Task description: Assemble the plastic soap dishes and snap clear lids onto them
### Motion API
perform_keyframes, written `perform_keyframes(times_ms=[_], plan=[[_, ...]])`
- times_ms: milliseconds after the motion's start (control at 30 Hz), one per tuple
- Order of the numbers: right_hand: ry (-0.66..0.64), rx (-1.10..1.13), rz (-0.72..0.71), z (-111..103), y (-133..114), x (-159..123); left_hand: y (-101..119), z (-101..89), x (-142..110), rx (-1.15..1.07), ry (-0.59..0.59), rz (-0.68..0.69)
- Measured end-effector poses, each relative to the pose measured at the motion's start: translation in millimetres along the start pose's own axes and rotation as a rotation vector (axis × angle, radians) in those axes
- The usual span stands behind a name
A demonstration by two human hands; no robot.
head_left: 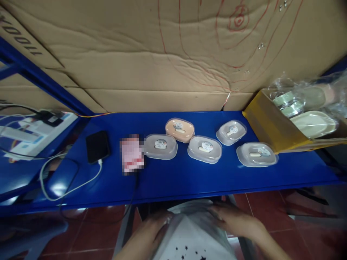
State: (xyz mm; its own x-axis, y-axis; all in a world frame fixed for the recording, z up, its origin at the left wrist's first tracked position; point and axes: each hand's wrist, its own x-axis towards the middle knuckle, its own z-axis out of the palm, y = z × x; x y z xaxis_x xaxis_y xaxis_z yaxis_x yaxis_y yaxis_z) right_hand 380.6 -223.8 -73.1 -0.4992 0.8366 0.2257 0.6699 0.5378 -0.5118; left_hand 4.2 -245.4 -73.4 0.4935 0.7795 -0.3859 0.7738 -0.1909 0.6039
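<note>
Below the table's front edge, my left hand (159, 220) rests against the side of a pale shirt (189, 231) with dark stars. Opposite it, my right hand (223, 213) lies on the shirt's other side. Both hands look loosely open and hold nothing I can see; their fingertips are dim and partly hidden. On the blue table in front stand several oval lidded plastic boxes with round labels: a peach one (180, 130) at the back, and whitish ones, such as the middle box (205, 149) and the rightmost box (257, 154). Neither hand touches them.
A cardboard box (252, 115) at the right holds plastic-wrapped pale containers (314, 122). Left on the blue table (173, 180) lie a black device (97, 146) with a white cable and a pixelated item (132, 154). Power strips (40, 133) sit far left; cardboard (121, 72) walls the back.
</note>
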Motion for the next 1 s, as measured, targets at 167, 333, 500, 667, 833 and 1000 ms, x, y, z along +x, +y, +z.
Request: perform_keyframes(times_ms=[167,333,500,667,833,1000], plan=[[-0.457,0.285,-0.098,-119.8,-14.8,67.2,22.5,-95.3,-1.0,0.134,0.423,0.194],[-0.062,-0.115,-0.236,-127.7,6.4,165.7,10.9,-186.5,47.6,0.444,0.613,0.275],[0.045,-0.643,-0.197,-82.0,10.6,213.5,-5.0,-232.1,98.3,0.489,0.372,0.295],[0.226,-0.663,-0.11,-64.1,21.5,216.9,-30.6,-248.2,124.6,0.49,0.345,0.268],[0.339,-0.759,-0.059,-72.1,39.2,220.9,-55.7,-244.3,138.2,0.476,0.557,0.259],[0.4,-0.775,-0.108,-68.8,25.4,226.0,-61.0,-229.6,143.3,0.547,0.778,0.227]])
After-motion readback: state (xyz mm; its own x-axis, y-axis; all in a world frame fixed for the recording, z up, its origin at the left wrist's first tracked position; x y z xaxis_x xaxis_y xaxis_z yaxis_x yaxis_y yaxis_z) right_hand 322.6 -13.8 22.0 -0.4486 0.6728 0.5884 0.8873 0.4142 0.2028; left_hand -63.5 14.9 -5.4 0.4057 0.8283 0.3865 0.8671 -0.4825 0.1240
